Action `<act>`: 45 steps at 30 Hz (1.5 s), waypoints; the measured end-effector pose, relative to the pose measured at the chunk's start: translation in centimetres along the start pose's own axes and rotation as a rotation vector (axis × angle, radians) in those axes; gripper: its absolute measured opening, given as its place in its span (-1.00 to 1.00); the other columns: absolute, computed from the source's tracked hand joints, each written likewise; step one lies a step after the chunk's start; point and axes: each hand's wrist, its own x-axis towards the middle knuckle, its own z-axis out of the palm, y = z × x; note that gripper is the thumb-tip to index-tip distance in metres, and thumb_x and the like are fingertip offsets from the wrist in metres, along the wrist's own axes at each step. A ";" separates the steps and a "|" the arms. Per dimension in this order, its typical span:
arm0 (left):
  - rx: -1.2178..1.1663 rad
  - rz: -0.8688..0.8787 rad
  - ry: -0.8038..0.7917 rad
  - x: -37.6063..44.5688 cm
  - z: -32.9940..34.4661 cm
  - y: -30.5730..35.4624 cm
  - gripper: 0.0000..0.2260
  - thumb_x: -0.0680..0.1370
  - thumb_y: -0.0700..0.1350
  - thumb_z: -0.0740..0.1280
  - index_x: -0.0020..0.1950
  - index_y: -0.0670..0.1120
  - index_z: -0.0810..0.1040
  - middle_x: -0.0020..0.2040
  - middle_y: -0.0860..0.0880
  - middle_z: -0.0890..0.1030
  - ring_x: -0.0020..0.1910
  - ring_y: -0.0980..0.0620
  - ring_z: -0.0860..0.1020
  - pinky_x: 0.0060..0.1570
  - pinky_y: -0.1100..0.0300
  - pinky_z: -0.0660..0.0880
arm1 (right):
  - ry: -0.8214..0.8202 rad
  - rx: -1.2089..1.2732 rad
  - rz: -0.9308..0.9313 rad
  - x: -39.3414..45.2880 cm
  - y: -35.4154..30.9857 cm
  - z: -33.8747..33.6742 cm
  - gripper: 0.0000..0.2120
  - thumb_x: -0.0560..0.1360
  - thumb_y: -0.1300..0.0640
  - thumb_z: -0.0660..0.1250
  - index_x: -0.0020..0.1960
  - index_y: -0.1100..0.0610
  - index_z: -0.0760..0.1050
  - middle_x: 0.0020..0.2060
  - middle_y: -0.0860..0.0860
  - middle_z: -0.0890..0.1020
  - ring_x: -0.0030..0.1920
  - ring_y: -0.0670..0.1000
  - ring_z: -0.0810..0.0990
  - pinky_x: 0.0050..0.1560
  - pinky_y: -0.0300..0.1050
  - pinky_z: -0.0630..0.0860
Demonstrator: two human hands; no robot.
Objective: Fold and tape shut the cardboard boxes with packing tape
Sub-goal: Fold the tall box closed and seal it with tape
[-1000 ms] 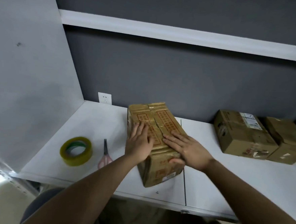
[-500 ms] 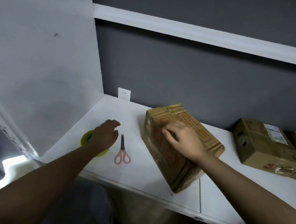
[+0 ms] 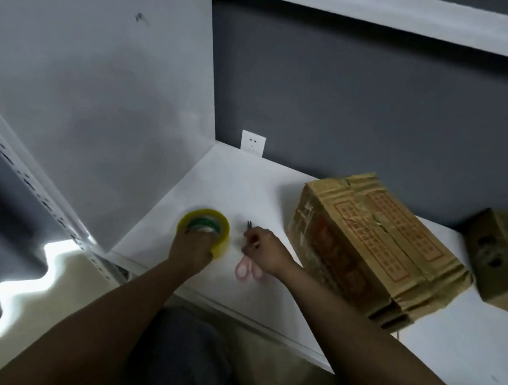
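Observation:
A worn cardboard box (image 3: 372,239) with red print lies on the white desk (image 3: 232,184), its top flaps folded together with a seam down the middle. To its left my left hand (image 3: 193,246) grips the yellow roll of packing tape (image 3: 214,219), fingers curled into its core. My right hand (image 3: 265,247) hovers over the pink-handled scissors (image 3: 248,271), fingers curled at the blades; whether it holds them is unclear.
A second cardboard box (image 3: 500,257) sits at the right edge of the desk. A wall socket (image 3: 252,142) is at the back, a white side panel (image 3: 102,106) stands on the left. The desk's front edge runs below my forearms.
My right hand has left the box and moved left to the scissors. My left hand has closed on the tape roll. The view has swung left.

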 end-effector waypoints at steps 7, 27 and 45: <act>-0.833 -0.045 -0.011 -2.6 -5.1 2.4 -0.64 0.46 0.11 0.35 0.15 -0.07 0.52 0.04 -0.04 0.57 0.03 -0.05 0.54 0.00 0.13 0.47 | 0.172 0.415 -0.159 -2.4 -0.5 -1.1 -0.34 0.51 0.05 0.40 0.51 0.03 0.16 0.42 -0.04 0.33 0.40 -0.03 0.35 0.32 -0.06 0.40; -1.225 0.384 0.090 -9.1 -14.4 16.7 -0.83 0.54 -0.19 0.36 0.01 0.07 0.47 0.01 0.03 0.60 -0.04 0.19 0.57 0.00 0.23 0.53 | 0.988 0.310 -0.487 -17.0 -0.6 -13.5 -0.91 0.46 0.20 0.44 -0.09 0.03 0.64 -0.07 -0.08 0.57 0.05 -0.03 0.54 0.07 -0.17 0.45; -1.187 0.103 -0.201 -8.5 -17.1 17.7 -0.66 0.59 0.09 0.23 -0.05 -0.20 0.52 -0.43 -0.09 0.63 -0.48 -0.02 0.60 -0.37 0.21 0.59 | 0.946 0.561 -0.313 -18.9 -3.0 -18.4 -0.89 0.54 0.20 0.35 -0.17 0.11 0.55 -0.25 -0.08 0.63 -0.20 -0.16 0.58 -0.12 -0.37 0.46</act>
